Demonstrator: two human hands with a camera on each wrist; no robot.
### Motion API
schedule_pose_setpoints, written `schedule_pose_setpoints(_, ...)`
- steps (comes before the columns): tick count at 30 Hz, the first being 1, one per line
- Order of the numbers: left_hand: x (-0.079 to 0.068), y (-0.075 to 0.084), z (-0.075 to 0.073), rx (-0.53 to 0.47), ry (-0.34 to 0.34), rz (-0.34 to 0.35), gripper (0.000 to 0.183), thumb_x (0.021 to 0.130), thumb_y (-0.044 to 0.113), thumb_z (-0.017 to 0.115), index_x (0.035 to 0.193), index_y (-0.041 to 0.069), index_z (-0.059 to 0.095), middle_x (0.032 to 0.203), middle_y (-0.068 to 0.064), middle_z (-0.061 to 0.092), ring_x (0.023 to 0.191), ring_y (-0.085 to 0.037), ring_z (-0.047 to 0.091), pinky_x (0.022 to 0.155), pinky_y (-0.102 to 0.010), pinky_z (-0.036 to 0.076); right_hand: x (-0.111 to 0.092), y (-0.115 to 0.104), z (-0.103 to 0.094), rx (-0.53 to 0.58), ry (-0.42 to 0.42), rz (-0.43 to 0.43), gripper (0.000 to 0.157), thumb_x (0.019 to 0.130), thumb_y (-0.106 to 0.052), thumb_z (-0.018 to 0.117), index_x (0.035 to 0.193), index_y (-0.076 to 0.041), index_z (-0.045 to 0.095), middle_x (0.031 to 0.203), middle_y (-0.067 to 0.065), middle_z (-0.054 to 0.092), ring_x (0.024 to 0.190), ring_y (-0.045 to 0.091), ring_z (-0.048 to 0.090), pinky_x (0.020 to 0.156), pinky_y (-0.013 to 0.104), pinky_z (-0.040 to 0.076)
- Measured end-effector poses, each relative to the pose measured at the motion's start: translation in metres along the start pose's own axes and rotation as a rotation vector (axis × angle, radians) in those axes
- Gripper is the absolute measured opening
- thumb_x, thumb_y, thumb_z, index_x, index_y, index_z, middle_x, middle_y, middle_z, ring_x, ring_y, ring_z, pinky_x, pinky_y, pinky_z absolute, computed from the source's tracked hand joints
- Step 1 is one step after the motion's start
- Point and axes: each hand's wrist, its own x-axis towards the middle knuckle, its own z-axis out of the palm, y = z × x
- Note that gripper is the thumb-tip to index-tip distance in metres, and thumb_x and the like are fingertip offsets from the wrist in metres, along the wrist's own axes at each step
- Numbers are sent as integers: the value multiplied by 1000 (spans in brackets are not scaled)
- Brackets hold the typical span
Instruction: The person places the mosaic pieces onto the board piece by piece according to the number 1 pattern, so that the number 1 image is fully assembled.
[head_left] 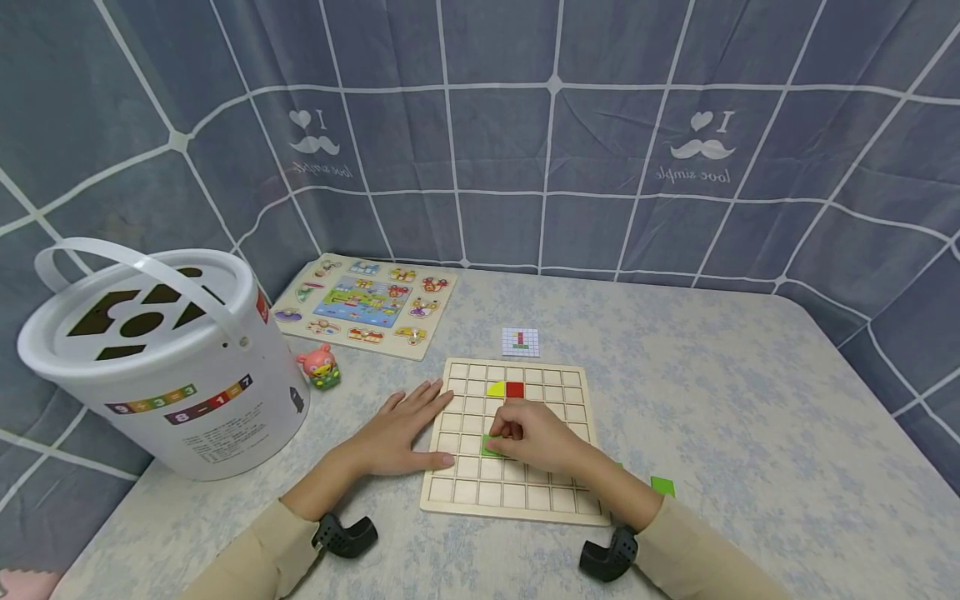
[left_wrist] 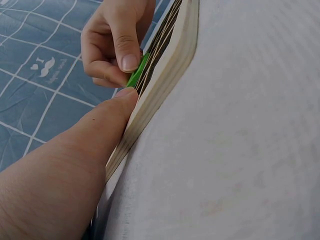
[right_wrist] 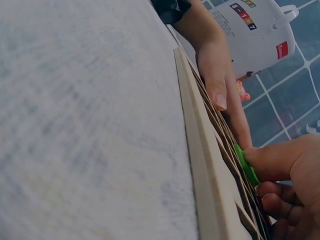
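Observation:
My right hand (head_left: pixel 538 435) pinches a green square tile (head_left: pixel 491 446) between thumb and fingers, low over the wooden grid board (head_left: pixel 468 494). In the right wrist view the thumb presses on the face of this tile (right_wrist: pixel 247 166), which stands tilted at the grid slats. My left hand (head_left: pixel 401 431) lies spread on the board's left edge, its thumb reaching along the near part of that edge. Farther up the grid, a red square tile (head_left: pixel 514 390) sits beside a yellow piece (head_left: pixel 497 389) with a rounded edge.
A small card with a printed grid pattern (head_left: pixel 520 342) lies beyond the board. Another green tile (head_left: pixel 663 486) is by my right forearm. At the left stand a white lidded bucket (head_left: pixel 225 417) and a pink toy figure (head_left: pixel 320 367), with a picture puzzle board (head_left: pixel 405 333) behind.

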Motion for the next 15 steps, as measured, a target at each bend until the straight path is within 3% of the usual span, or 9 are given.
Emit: schedule_pose_setpoints(15,1,-2,1,10,16,15,93,86,63,61,156,12,25,161,-12,17,148,-30,11,114,-57,9,0,0,0,1,13,18,5,87,-14,75,85,-15,71,75,-12,57,62,3,47,57,23,43)
